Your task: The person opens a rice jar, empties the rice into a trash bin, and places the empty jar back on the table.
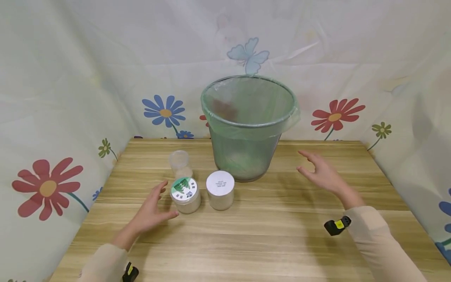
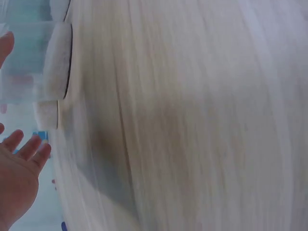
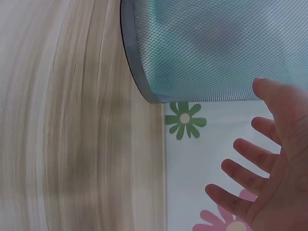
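Note:
My left hand [image 1: 151, 211] reaches in from the front left with thumb and fingers spread at the left side of a clear tub [image 1: 185, 196] whose white lid has a green leaf print. In the left wrist view a gap shows between the fingers [image 2: 36, 149] and the tub [image 2: 57, 62]. Right beside it stands a second tub [image 1: 220, 192] with a plain white lid bearing small print. A smaller clear cup [image 1: 179, 160] with pale stuff at its bottom is behind them. Held in the air right of the mesh bin, my right hand [image 1: 324, 174] has loosely extended fingers and nothing in it.
The mesh waste bin [image 1: 243, 149], lined with a thin green bag [image 1: 246, 131], stands upright at the back middle of the wooden table [image 1: 239, 246]. A flower-printed curtain [image 1: 116, 70] closes in the back and both sides.

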`<act>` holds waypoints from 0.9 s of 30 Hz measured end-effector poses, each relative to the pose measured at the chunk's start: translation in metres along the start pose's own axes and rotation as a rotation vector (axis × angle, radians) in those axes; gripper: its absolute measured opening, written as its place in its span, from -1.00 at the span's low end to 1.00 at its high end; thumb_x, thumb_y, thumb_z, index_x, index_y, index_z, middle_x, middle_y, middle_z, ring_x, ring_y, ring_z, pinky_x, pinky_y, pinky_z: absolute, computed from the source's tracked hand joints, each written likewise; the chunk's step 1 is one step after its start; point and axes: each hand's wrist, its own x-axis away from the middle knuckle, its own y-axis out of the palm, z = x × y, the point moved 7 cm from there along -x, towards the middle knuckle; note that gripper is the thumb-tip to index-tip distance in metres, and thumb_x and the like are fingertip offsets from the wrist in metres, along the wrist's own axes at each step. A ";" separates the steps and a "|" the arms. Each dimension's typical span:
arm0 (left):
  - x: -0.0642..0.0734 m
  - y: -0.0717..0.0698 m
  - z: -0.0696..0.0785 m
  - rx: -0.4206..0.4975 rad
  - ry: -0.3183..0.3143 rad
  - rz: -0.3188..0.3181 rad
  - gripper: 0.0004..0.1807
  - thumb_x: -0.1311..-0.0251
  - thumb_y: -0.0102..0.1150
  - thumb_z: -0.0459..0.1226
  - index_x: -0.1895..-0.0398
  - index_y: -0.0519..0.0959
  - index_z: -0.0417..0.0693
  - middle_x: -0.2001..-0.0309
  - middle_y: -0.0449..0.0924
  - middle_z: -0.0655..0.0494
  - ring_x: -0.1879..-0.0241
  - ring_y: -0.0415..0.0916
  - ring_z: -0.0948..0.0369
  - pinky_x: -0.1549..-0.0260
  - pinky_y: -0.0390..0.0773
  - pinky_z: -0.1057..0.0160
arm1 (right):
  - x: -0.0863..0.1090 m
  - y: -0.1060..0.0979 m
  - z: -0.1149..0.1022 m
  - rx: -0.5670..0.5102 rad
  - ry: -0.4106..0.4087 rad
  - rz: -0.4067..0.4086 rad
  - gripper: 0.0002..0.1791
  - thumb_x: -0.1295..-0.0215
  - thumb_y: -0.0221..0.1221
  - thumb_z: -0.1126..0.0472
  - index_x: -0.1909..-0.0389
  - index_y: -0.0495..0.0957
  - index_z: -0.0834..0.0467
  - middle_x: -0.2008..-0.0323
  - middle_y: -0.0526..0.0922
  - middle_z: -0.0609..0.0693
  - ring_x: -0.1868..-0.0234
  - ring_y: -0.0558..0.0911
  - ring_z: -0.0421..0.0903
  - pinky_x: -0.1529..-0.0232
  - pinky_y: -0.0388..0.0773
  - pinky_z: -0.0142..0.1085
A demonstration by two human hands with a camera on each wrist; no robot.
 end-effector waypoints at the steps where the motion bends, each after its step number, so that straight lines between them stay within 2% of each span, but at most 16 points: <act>1: -0.001 0.003 0.001 0.004 0.006 -0.001 0.15 0.27 0.49 -0.06 -0.39 0.01 -0.13 -0.33 0.10 -0.17 -0.23 0.18 -0.13 -0.10 0.32 -0.15 | 0.000 0.001 -0.002 -0.002 -0.002 -0.002 -0.33 -0.28 0.09 0.03 -0.31 0.17 0.27 -0.25 0.27 0.33 -0.15 0.34 0.33 -0.02 0.32 0.26; 8: -0.010 0.018 0.003 0.038 0.056 0.007 0.23 0.41 0.56 -0.10 -0.41 0.01 -0.04 -0.32 0.15 -0.01 -0.25 0.18 0.00 -0.15 0.27 -0.14 | -0.003 0.004 -0.010 0.005 -0.059 0.012 -0.34 -0.25 0.13 0.07 -0.29 0.21 0.27 -0.24 0.29 0.32 -0.21 0.28 0.32 -0.10 0.25 0.26; 15: -0.016 0.027 0.001 0.055 0.056 0.006 0.24 0.43 0.57 -0.10 -0.41 0.01 0.00 -0.32 0.14 -0.05 -0.30 0.11 -0.02 -0.26 0.07 -0.16 | -0.003 0.008 -0.018 0.018 -0.134 0.043 -0.35 -0.20 0.19 0.13 -0.25 0.25 0.30 -0.19 0.35 0.31 -0.17 0.34 0.28 -0.09 0.29 0.22; 18: -0.019 0.030 0.000 0.083 0.065 0.014 0.25 0.47 0.59 -0.12 -0.39 0.03 0.02 -0.30 0.18 -0.02 -0.29 0.14 0.01 -0.27 0.06 -0.13 | -0.003 0.009 -0.022 0.029 -0.154 0.057 -0.36 -0.17 0.21 0.16 -0.25 0.27 0.30 -0.16 0.37 0.31 -0.15 0.36 0.28 -0.08 0.32 0.21; 27: -0.021 0.033 -0.004 0.133 0.009 0.018 0.25 0.54 0.61 -0.15 -0.37 0.05 0.07 -0.24 0.27 -0.01 -0.24 0.23 0.00 -0.25 0.10 -0.13 | -0.002 0.018 -0.034 0.051 -0.215 0.082 -0.36 -0.11 0.24 0.21 -0.22 0.30 0.30 -0.14 0.41 0.30 -0.13 0.39 0.25 -0.07 0.35 0.16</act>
